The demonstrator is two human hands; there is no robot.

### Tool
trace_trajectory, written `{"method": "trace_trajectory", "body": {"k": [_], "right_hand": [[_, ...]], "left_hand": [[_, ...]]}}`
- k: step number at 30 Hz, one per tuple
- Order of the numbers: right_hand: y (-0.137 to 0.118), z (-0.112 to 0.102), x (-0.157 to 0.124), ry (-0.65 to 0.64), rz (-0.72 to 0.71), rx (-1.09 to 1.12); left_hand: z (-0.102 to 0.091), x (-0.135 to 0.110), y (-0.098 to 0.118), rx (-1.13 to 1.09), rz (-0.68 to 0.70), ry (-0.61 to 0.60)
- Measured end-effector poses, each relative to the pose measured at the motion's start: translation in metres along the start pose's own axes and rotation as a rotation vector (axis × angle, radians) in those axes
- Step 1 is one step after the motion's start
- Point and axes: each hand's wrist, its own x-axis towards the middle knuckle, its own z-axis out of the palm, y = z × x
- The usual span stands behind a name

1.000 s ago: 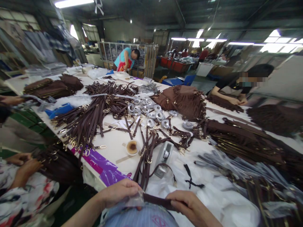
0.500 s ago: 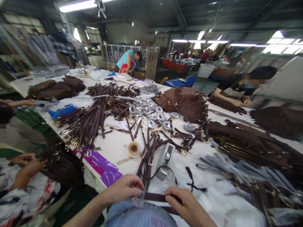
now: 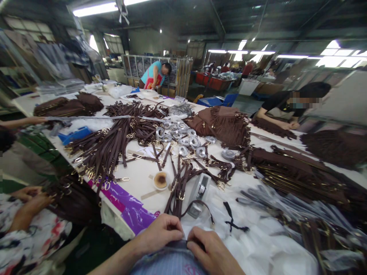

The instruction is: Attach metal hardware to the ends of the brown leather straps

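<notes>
at the far left a co-worker's hands (image 3: 24, 200) in a flowered sleeve rest on a dark brown bag (image 3: 73, 198) hanging off the edge of the long white table (image 3: 140, 172). further back lies a blue tray (image 3: 75, 134), and beside it a big heap of brown straps with gold clasps (image 3: 109, 147) fans across the table. a purple sheet (image 3: 127, 208) hangs over the near edge, and just past it stands a roll of tan tape (image 3: 160, 179).

at the bottom centre the person's left hand (image 3: 160, 233) has thumb and fingertips pinched together on the end of a brown strap (image 3: 191, 241). only a dark sliver of it shows in the narrow gap between the two hands, low over the person's blue striped lap. the pink print there is too blurred to read. the right hand (image 3: 210, 250) sits close against the left, fingers curled down and clamped on the same strap.

beyond them a grey tape dispenser (image 3: 200, 192) lies among loose straps, with clear tape rolls (image 3: 183, 139) further back. right of that come a black cord (image 3: 233, 220), a fringed brown bag (image 3: 225, 126), stacks of bags in plastic sleeves (image 3: 304, 183), and a person in black (image 3: 282, 109) bent over the far edge.
</notes>
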Motion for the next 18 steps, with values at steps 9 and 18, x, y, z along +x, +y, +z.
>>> {"method": "trace_trajectory", "body": {"k": [9,18], "right_hand": [[0.002,-0.002,0.011,-0.016,-0.016,0.214],[-0.005,-0.027,0.011,-0.126,-0.037,0.336]], "left_hand": [[0.012,0.009,0.015,0.099,0.103,0.042],[-0.052,0.01,0.022,0.171,-0.038,-0.615]]}}
